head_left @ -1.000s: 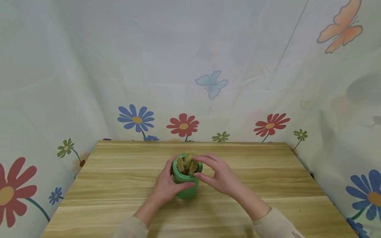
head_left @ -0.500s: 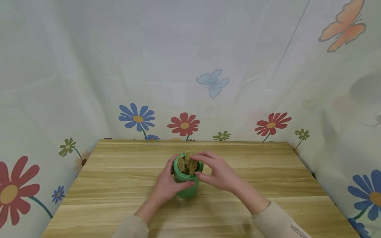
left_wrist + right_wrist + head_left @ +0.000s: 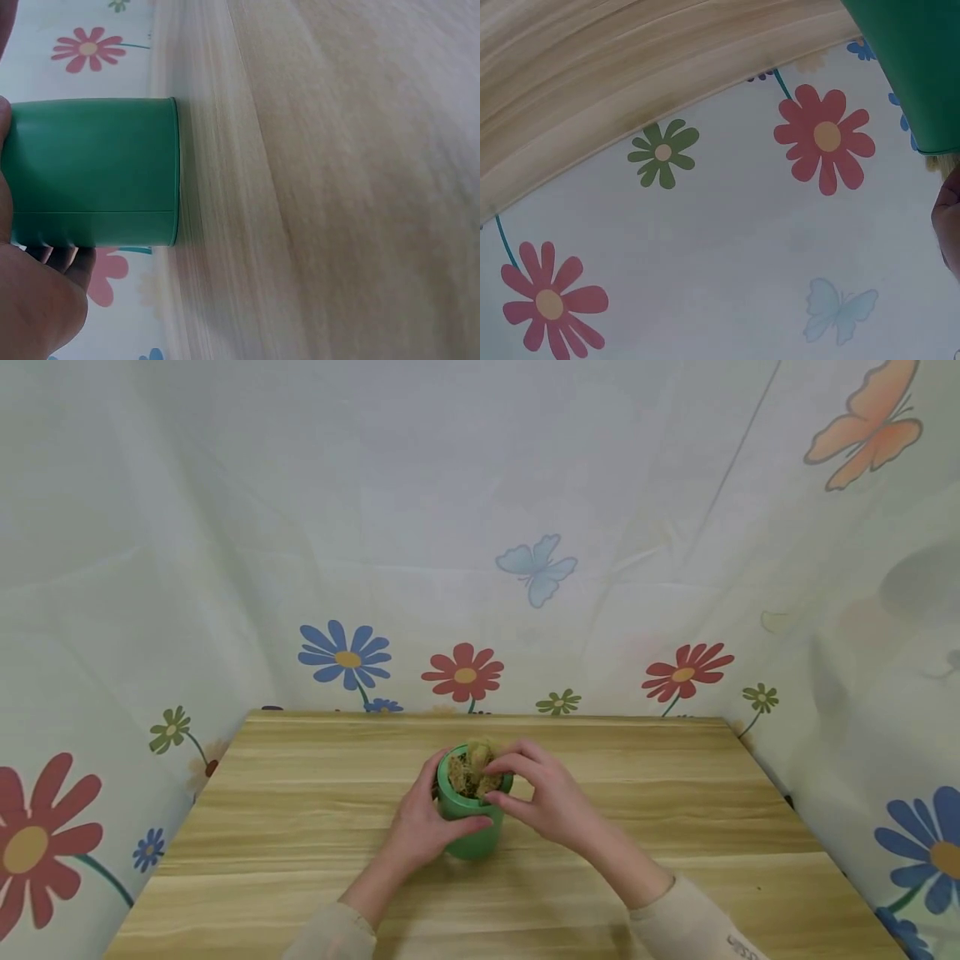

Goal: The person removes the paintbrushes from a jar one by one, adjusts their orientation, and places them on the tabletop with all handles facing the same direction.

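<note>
A green pot stands upright near the middle of the wooden table, holding a dried, yellow-brown cactus-like plant with several stubby parts and dark soil-like filling. My left hand grips the pot from the left, its thumb across the front and its other fingers round the back. In the left wrist view, the smooth side of the pot fills the palm. Over the rim from the right, my right hand pinches the right-hand part of the plant between thumb and index finger. The right wrist view barely catches these fingers at its edge.
The wooden table extends on both sides of the pot. Behind it and at the sides hangs a pale cloth printed with flowers and butterflies. Light sleeves cover the forearms.
My right index finger has moved down from the taller middle part of the plant to its right-hand part, nearer the thumb. The left hand keeps its grip on the pot.
</note>
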Action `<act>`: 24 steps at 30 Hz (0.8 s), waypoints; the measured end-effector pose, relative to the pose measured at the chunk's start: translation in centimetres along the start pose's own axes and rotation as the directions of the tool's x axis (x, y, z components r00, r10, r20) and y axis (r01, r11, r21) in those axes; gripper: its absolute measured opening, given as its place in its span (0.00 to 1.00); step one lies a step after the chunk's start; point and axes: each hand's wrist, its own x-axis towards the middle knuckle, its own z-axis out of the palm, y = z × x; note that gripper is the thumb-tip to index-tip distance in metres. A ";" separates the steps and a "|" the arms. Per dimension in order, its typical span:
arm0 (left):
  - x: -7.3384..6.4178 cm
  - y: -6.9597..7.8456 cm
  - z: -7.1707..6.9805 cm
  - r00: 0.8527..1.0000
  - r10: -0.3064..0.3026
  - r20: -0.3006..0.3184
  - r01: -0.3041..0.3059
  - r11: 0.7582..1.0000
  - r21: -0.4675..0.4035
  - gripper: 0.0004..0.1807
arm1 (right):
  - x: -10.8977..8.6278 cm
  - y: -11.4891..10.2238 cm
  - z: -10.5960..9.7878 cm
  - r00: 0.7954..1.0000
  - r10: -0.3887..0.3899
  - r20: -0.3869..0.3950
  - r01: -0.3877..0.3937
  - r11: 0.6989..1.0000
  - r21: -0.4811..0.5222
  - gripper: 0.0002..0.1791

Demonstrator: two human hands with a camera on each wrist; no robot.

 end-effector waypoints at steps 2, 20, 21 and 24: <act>0.0 0.0 0.0 1.000 0.005 -0.002 -0.005 1.000 0.000 0.59 | -0.1 0.0 0.1 1.000 0.014 -0.010 -0.014 1.000 0.003 0.16; 0.1 0.2 -0.2 1.000 0.004 -0.001 -0.004 1.000 0.008 0.59 | 0.4 0.3 0.4 0.997 -0.031 -0.065 0.030 0.999 -0.018 0.10; 0.1 0.2 -0.2 1.000 0.006 0.000 -0.006 1.000 0.009 0.59 | 0.4 0.3 0.3 0.997 -0.025 -0.071 0.023 1.000 -0.018 0.10; 0.2 0.0 -0.2 1.000 0.010 0.001 -0.010 1.000 0.013 0.59 | 0.7 0.0 -0.1 0.995 -0.013 -0.095 0.012 1.000 -0.009 0.09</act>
